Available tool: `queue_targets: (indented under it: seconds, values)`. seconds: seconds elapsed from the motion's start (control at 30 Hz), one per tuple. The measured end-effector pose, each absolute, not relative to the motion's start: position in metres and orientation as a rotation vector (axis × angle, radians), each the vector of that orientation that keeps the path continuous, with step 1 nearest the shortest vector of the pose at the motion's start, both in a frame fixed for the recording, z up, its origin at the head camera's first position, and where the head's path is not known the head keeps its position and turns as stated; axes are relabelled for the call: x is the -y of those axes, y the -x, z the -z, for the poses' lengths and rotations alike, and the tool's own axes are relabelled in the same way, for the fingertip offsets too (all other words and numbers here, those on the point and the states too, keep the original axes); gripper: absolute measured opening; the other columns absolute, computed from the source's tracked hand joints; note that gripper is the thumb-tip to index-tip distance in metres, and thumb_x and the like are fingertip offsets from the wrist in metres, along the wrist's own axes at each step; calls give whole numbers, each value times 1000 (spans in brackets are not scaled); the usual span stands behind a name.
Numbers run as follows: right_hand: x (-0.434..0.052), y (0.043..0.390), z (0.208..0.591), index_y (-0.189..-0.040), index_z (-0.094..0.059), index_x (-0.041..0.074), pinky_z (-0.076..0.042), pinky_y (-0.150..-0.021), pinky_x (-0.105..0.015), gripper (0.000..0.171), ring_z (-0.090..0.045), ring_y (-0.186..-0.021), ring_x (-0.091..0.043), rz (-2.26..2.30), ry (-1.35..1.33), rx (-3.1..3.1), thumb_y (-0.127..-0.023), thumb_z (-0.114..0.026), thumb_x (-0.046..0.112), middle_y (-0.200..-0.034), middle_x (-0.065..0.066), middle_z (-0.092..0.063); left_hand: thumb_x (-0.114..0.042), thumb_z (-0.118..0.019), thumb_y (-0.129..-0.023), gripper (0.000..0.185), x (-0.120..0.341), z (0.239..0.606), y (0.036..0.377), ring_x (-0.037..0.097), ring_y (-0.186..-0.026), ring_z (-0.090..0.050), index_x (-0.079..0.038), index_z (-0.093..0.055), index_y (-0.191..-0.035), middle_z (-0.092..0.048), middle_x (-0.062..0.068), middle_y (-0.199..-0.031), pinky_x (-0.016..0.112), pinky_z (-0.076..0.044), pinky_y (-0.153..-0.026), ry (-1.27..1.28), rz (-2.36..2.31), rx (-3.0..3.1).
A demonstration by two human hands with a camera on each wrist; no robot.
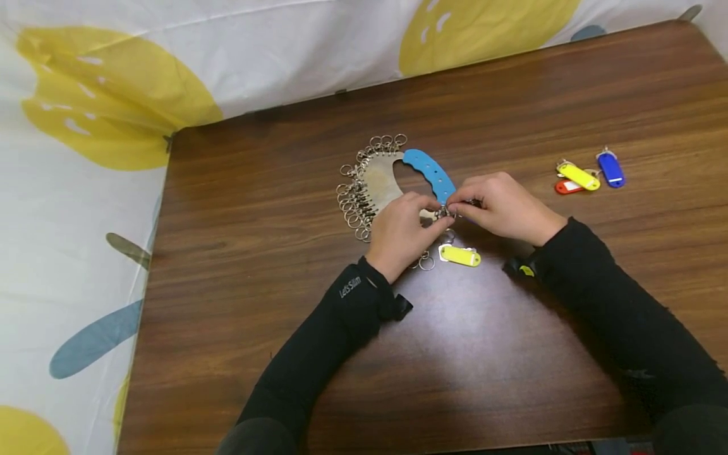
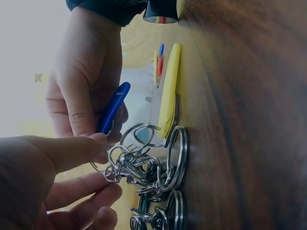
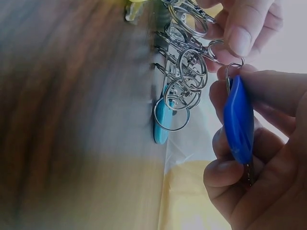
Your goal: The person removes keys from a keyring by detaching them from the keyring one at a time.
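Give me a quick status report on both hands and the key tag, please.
Right hand grips blue key tag. Left hand pinches a clip on the key organizer. Yellow tag lies on the table just below, touching neither hand.

You have a dark wooden desk [image 1: 256, 253] before you. Near its middle lies a curved key organiser [image 1: 392, 180] fringed with metal rings, a yellow tag [image 1: 459, 255] just nearer you. Toward the right edge lie yellow [image 1: 579, 176], red [image 1: 565, 187] and blue [image 1: 611, 169] tags.
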State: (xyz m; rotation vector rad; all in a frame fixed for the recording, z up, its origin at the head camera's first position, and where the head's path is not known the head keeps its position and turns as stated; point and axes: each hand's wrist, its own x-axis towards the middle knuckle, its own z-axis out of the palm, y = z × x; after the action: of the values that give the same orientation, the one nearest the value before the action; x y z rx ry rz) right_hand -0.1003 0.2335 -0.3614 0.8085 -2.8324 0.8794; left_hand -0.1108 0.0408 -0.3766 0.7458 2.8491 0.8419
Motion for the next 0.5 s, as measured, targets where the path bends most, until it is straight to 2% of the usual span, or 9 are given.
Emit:
queue_targets:
  seconds: [0.33,0.5]
  values:
    - [-233,101,362,-93,-74,8,-43,-62,-24,10,-56,-67,-8,-861,-804,2837,-85,-68,6,-83,-2,-70,-37,-69,-85,31,-41,376,111,8,-77,-63,-22,-70,-112,-68,-3,-111,23,-47,-65,-815,-875,-2822]
    - [-233,100,361,-93,-74,6,-43,-61,-23,11,-56,-67,-8,-866,-796,2825,-85,-67,5,-84,-3,-70,-48,-65,-86,37,-42,376,111,9,-85,-65,-21,-70,-111,-69,-4,-109,24,-49,-67,-791,-885,-2857]
